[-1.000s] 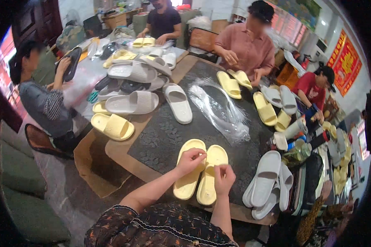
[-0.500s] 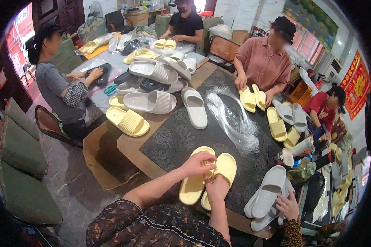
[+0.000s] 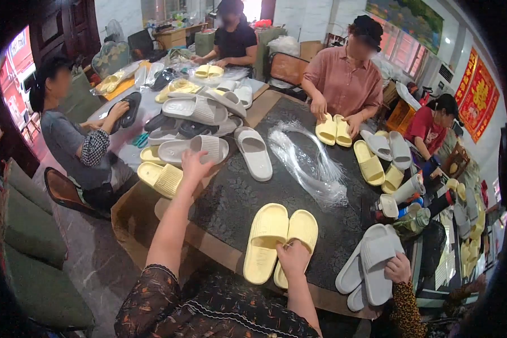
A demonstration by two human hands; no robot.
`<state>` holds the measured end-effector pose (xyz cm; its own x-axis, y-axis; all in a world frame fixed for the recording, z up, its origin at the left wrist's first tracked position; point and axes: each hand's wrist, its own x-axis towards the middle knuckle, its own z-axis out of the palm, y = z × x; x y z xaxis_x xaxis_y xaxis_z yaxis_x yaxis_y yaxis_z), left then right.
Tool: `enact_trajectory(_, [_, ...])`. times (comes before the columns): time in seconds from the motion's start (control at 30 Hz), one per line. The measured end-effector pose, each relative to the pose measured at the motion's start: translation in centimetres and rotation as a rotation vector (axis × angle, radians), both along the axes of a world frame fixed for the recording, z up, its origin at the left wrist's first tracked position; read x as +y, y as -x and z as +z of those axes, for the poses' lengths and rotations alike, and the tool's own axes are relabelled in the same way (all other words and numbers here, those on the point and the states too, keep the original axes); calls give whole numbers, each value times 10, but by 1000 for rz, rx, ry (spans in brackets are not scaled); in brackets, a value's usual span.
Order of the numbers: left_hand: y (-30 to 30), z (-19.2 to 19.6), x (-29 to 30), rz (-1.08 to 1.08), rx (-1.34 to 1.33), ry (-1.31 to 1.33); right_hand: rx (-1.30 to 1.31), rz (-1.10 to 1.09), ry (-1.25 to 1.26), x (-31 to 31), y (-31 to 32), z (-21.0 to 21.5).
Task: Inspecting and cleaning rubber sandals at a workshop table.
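Note:
A pair of pale yellow slippers (image 3: pixel 266 260) lies side by side in front of me on the dark patterned mat. My right hand (image 3: pixel 294 258) is closed at their inner strap edges, with its fingertips partly hidden between the two. Stretched out to the left, my left hand (image 3: pixel 196 167) has its fingers apart. It is at the near side of the slipper pile, by a grey slipper (image 3: pixel 177 151) and just right of a yellow slipper (image 3: pixel 162 178). I cannot tell whether it touches the grey one.
A loop of clear plastic strands (image 3: pixel 307 163) lies mid-table beside a single grey slipper (image 3: pixel 254 153). At the right, a neighbour's hand (image 3: pixel 398 267) grips grey slippers (image 3: pixel 377 270). Bottles and a jar (image 3: pixel 414 221) stand at the right edge. Co-workers handle slippers around the table.
My left hand has left the yellow pair and reached out left to the pile. My right hand stays at the pair's straps. The neighbour's hand at right has shifted the grey slippers.

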<state>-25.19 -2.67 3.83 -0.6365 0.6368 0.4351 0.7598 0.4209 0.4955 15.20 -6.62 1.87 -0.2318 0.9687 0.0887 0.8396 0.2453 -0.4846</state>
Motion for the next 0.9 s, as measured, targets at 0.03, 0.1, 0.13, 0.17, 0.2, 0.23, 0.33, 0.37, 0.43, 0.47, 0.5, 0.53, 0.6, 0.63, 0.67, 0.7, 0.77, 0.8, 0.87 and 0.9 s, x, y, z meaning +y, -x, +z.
enact_trajectory(0.03, [14,2,0,-107,-169,89,7,0,-4,-1,2,1])
enact_trajectory(0.1, [28,-5,11,-208,-527,-53,43,36,-31,-3,1,2])
enact_trajectory(0.13, [25,-2,15,-277,-578,-212,115,25,15,-1,1,-5])
enact_trajectory(0.17, [23,0,18,-342,-629,-372,117,15,13,0,-1,-7])
enact_trajectory(0.2, [17,8,20,-393,-611,-424,99,13,-22,0,-1,-8])
enact_trajectory(0.23, [11,13,22,-397,-613,-421,81,16,-56,-1,-1,-7])
enact_trajectory(0.33, [-8,20,29,-425,-317,-438,72,5,52,3,-2,-10])
enact_trajectory(0.37, [-15,20,31,-428,-322,-434,46,-3,56,4,-3,-11])
enact_trajectory(0.43, [-34,29,34,-301,-267,-122,56,-17,137,5,-4,-5])
enact_trajectory(0.47, [-41,31,34,-353,-458,-13,39,-19,99,4,-6,-5])
enact_trajectory(0.5, [-36,23,33,-351,-453,-17,29,-5,55,2,-4,-3])
enact_trajectory(0.53, [-22,0,34,-326,-387,-68,61,20,36,1,0,-5])
enact_trajectory(0.6, [-20,-22,39,-343,-500,-263,65,31,8,0,2,-11])
enact_trajectory(0.63, [-26,-20,43,-356,-504,-258,67,34,-17,0,0,-14])
enact_trajectory(0.67, [-32,-19,46,-486,-643,-400,88,28,-10,0,-1,-17])
enact_trajectory(0.7, [-48,-9,47,-621,-785,-540,87,9,-10,0,-4,-18])
enact_trajectory(0.77, [-53,2,49,-699,-827,-552,51,22,26,-1,-5,-12])
enact_trajectory(0.8, [-53,7,52,-715,-987,-474,54,25,8,-2,-7,-10])
enact_trajectory(0.87, [-60,13,56,-639,-1311,-419,116,27,26,-3,-7,-5])
enact_trajectory(0.9, [-58,16,56,-609,-1325,-399,179,38,36,-4,-8,-4])
